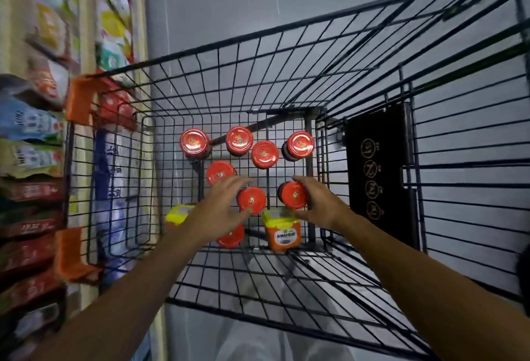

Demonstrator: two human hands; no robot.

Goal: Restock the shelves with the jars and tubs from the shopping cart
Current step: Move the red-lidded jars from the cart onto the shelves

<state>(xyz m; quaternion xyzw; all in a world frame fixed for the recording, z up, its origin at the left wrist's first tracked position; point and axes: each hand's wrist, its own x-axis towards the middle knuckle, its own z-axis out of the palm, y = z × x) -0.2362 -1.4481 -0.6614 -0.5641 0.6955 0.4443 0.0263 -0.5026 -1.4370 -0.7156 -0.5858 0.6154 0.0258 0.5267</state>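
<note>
Both arms reach down into the black wire cart (286,53), where red-lidded jars stand upright on the mesh floor. The right hand (318,203) is cupped around the jar (293,194) nearest the cart's right wall, thumb and fingers touching its sides, though whether it has left the floor I cannot tell. The left hand (222,205) is spread wide, fingers apart, hovering over a second jar (251,200) in the middle without closing on it. Just below the hands sits an orange tub (283,231) with a yellow lid, and another yellow-lidded tub (180,214) lies to the left, partly hidden by the left forearm. Four more jars (265,154) cluster along the far end. Shelves (31,131) of blurred packets run along the left, beside the cart.
</note>
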